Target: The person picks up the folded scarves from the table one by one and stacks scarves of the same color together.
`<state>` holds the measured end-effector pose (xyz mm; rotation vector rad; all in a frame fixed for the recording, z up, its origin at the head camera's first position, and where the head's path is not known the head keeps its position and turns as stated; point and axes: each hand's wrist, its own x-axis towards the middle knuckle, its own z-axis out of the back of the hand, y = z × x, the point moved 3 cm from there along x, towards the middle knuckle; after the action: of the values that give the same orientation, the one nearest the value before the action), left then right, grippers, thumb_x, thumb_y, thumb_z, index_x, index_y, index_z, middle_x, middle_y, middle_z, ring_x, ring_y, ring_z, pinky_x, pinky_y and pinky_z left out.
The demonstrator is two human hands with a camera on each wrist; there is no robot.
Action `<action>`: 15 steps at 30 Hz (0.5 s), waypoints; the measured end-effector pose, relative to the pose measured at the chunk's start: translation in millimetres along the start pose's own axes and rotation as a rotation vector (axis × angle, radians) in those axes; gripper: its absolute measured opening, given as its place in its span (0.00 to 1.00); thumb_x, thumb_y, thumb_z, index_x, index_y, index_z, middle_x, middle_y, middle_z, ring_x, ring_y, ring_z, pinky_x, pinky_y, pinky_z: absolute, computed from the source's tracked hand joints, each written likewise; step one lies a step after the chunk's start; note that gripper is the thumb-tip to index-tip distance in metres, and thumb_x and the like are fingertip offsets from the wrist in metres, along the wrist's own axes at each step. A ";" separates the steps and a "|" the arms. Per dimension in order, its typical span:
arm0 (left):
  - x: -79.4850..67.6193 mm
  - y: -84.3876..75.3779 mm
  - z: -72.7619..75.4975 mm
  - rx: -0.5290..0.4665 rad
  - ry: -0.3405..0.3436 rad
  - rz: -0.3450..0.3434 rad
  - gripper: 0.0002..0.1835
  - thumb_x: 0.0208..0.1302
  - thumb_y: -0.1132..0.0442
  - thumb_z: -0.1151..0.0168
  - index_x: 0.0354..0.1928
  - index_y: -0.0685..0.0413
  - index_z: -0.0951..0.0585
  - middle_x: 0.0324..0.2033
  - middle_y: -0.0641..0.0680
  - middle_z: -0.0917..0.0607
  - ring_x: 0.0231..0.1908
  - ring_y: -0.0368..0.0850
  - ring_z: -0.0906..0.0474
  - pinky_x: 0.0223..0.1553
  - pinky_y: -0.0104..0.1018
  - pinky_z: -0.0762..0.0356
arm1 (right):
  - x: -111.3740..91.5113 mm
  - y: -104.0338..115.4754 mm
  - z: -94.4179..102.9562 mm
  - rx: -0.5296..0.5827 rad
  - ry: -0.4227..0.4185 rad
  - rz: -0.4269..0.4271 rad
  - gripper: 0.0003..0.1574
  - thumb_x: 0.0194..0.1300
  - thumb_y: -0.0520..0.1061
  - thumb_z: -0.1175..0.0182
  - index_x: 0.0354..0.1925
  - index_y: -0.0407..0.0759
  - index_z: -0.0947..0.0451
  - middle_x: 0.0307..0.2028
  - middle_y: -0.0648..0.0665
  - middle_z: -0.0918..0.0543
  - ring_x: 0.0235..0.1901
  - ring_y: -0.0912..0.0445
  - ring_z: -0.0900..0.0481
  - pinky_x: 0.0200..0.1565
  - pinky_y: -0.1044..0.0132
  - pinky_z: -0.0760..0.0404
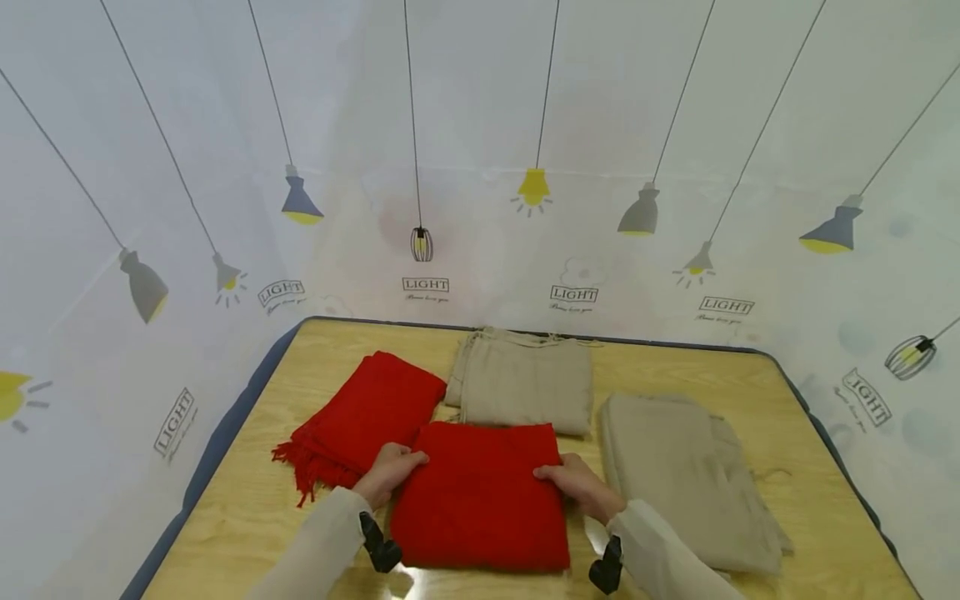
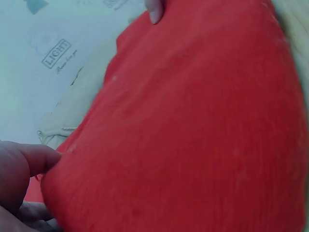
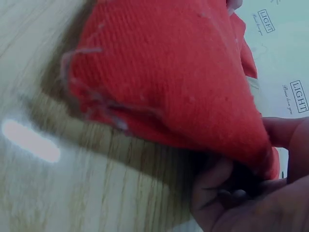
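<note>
A folded red cloth (image 1: 480, 500) lies between my two hands at the front of the table. My left hand (image 1: 390, 471) grips its left edge, thumb on top and fingers underneath. On the opposite edge my right hand (image 1: 579, 483) holds the cloth the same way. In the right wrist view the fingers (image 3: 212, 188) curl beneath the red fabric, and its near corner stands over the wood. The left wrist view shows the cloth's broad upper face (image 2: 193, 125) with the left thumb (image 2: 43, 159) at its edge.
Left of my hands lies another folded red cloth (image 1: 375, 408) with a fringe. A folded beige cloth (image 1: 525, 383) sits at the back middle, and another beige cloth (image 1: 675, 475) at the right. The wooden table (image 1: 795, 433) meets white printed sheeting (image 1: 487, 100) behind.
</note>
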<state>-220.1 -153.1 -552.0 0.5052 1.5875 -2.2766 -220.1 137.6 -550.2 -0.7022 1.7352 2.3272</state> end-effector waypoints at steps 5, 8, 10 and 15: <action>1.1 -1.4 -0.1 0.027 -0.017 -0.001 0.22 0.63 0.63 0.43 0.13 0.49 0.40 0.12 0.45 0.43 0.19 0.41 0.38 0.25 0.32 0.36 | 1.8 1.6 1.2 -0.066 -0.044 -0.007 0.20 0.59 0.38 0.42 0.47 0.24 0.26 0.36 0.35 0.16 0.32 0.50 0.17 0.37 0.55 0.18; 0.4 -2.2 0.0 0.026 -0.019 0.011 0.22 0.62 0.63 0.43 0.14 0.49 0.39 0.13 0.45 0.43 0.21 0.42 0.38 0.27 0.32 0.37 | 1.2 2.1 3.7 -0.104 -0.053 0.003 0.19 0.58 0.39 0.40 0.45 0.25 0.25 0.35 0.37 0.17 0.31 0.51 0.18 0.35 0.57 0.19; -0.6 -2.9 0.0 0.026 -0.015 0.017 0.21 0.62 0.63 0.43 0.14 0.49 0.39 0.13 0.46 0.42 0.22 0.42 0.38 0.28 0.33 0.37 | 0.1 2.5 6.9 -0.132 -0.060 0.009 0.17 0.58 0.40 0.39 0.42 0.27 0.23 0.33 0.39 0.17 0.29 0.53 0.20 0.33 0.60 0.20; -3.9 -7.6 1.6 0.031 -0.008 0.006 0.19 0.61 0.64 0.43 0.16 0.50 0.37 0.15 0.47 0.40 0.25 0.44 0.37 0.29 0.35 0.37 | -3.0 2.9 18.6 -0.162 -0.054 -0.007 0.10 0.59 0.41 0.39 0.35 0.33 0.21 0.24 0.45 0.20 0.21 0.56 0.25 0.23 0.65 0.27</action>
<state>-220.2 -151.9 -543.4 0.5072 1.5467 -2.2997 -223.7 154.6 -542.3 -0.6615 1.5331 2.4785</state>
